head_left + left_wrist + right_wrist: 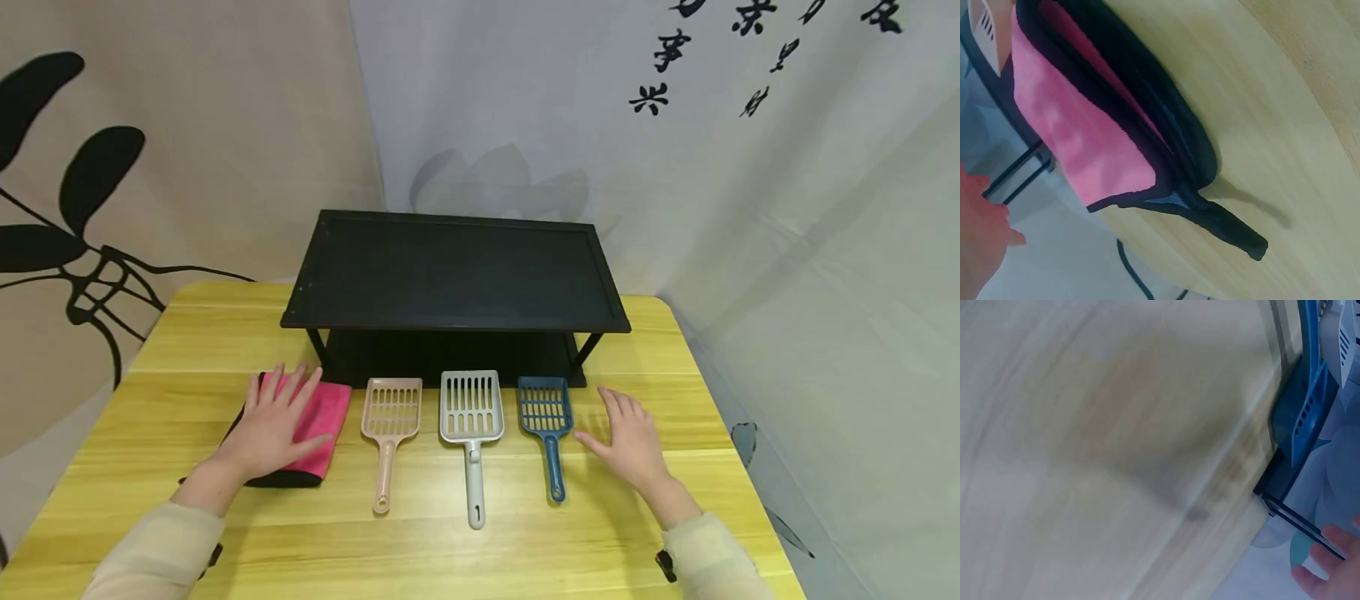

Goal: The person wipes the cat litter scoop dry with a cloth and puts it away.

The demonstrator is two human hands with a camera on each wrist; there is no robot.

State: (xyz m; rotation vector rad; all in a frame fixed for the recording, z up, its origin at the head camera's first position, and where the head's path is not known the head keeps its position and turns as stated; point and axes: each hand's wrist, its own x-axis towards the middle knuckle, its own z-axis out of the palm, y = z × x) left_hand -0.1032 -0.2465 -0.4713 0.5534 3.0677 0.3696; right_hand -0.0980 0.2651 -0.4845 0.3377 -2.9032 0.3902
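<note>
In the head view my left hand (270, 423) is spread over a folded pink cloth with black edging (330, 412), fingers straight and holding nothing. The left wrist view shows the cloth's folded layers and a black strap (1235, 231) at its corner. Three slotted litter scoops lie in a row with handles toward me: a beige scoop (393, 408), a grey scoop (471, 408) and a blue scoop (546, 407). Just right of the blue scoop is my right hand (633, 442), fingers loosely extended and nothing in them.
Behind the scoops stands a low black two-level rack (457, 275), its lower shelf partly under the top. The yellow wooden table (300, 550) has rounded back corners. White and beige printed curtains (750, 208) hang around it.
</note>
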